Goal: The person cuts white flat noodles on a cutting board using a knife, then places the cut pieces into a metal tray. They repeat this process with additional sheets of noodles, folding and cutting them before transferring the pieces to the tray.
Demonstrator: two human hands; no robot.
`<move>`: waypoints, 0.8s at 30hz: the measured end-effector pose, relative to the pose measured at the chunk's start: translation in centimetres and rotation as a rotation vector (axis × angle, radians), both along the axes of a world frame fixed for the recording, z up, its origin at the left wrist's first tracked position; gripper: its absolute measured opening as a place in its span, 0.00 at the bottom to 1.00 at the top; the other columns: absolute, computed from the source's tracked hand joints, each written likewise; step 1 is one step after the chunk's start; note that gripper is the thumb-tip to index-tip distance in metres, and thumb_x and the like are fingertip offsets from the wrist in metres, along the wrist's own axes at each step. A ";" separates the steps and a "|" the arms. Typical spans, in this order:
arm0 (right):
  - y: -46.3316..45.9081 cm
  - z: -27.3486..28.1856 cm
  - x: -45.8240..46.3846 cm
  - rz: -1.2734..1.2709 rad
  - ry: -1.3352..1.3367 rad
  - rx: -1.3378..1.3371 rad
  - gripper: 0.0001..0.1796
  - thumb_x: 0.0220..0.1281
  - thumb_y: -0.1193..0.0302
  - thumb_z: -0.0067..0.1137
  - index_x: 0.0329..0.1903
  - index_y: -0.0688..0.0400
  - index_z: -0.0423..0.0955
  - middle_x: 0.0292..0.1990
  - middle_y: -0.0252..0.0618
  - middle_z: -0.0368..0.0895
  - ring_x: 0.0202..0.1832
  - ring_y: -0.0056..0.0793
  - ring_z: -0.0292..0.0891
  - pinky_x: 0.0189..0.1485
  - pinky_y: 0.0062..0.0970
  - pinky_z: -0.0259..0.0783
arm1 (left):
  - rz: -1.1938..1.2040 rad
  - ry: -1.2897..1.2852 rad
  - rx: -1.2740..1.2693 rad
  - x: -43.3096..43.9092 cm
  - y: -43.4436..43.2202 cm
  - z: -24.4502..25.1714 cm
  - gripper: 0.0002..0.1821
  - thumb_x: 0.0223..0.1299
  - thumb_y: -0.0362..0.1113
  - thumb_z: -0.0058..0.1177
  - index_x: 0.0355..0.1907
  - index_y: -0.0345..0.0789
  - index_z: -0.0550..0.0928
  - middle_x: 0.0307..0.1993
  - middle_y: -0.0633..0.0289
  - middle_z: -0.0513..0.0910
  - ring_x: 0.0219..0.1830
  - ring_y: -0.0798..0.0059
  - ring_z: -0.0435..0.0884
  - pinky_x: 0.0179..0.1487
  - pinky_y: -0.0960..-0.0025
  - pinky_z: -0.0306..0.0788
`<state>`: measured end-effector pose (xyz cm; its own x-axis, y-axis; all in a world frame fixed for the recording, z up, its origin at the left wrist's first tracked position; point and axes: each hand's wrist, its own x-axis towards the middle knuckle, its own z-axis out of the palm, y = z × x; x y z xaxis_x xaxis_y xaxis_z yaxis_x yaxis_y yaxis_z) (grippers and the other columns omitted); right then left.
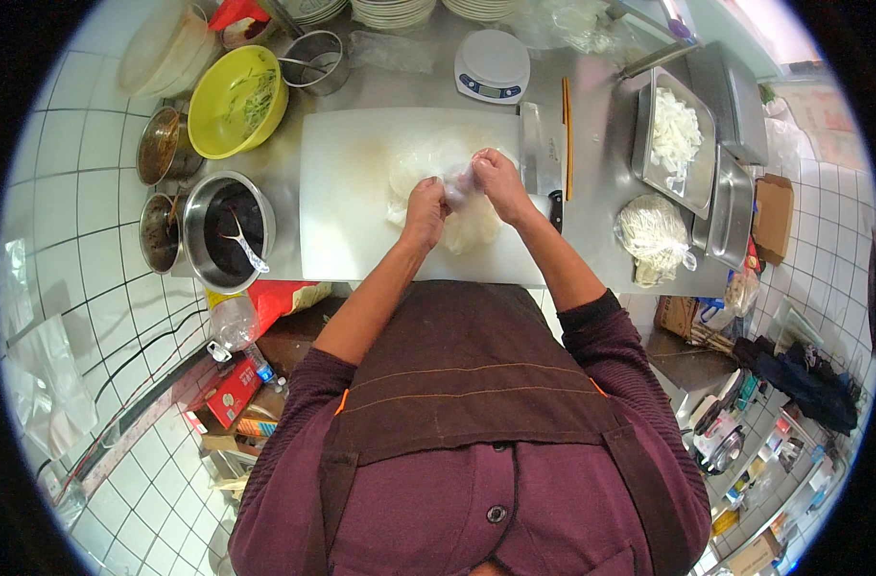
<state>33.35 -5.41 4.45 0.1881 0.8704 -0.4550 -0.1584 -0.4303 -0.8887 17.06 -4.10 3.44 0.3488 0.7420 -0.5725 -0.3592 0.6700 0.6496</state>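
Over a white cutting board point(344, 216), my left hand point(427, 209) and my right hand point(501, 183) pinch a clear plastic bag point(458, 189) between them, fingers closed on its film. Beneath lies more clear plastic around pale, whitish contents point(467, 229); what they are cannot be told. A cleaver with a broad steel blade point(541, 147) and black handle point(556, 210) rests along the board's right edge. Wooden chopsticks point(568, 137) lie just right of the blade. Behind the board stands a white digital kitchen scale point(492, 65).
Left: a yellow bowl point(208, 108) with shredded greens, a steel bowl point(267, 216) of dark liquid with a patterned spoon point(249, 252), and several steel pots. Right: a steel tray point(643, 155) of white strips, a bag of noodles point(652, 234), and another steel tray point(729, 209). Stacked plates point(393, 13) stand behind.
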 end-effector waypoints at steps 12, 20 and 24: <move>0.0 6.6 -0.7 0.230 -0.093 -0.026 0.16 0.69 0.61 0.59 0.49 0.60 0.77 0.40 0.37 0.81 0.39 0.25 0.76 0.43 0.27 0.73 | 0.002 -0.357 -0.325 -0.7 2.9 3.6 0.16 0.67 0.38 0.40 0.45 0.30 0.80 0.42 0.53 0.83 0.47 0.59 0.82 0.56 0.51 0.76; -3.4 4.9 1.2 -0.505 0.645 0.167 0.09 0.71 0.67 0.55 0.49 0.55 0.74 0.42 0.32 0.76 0.40 0.23 0.72 0.39 0.28 0.73 | 0.220 -0.552 -0.105 -4.9 4.8 5.8 0.19 0.67 0.41 0.42 0.50 0.32 0.80 0.49 0.55 0.83 0.53 0.57 0.81 0.61 0.50 0.73; -6.8 0.5 1.2 -0.609 0.657 0.117 0.08 0.72 0.67 0.54 0.47 0.56 0.75 0.39 0.32 0.76 0.36 0.24 0.72 0.39 0.28 0.73 | 0.325 -0.300 -0.189 -7.6 2.6 1.6 0.15 0.69 0.41 0.43 0.45 0.35 0.80 0.44 0.58 0.83 0.47 0.62 0.81 0.52 0.56 0.76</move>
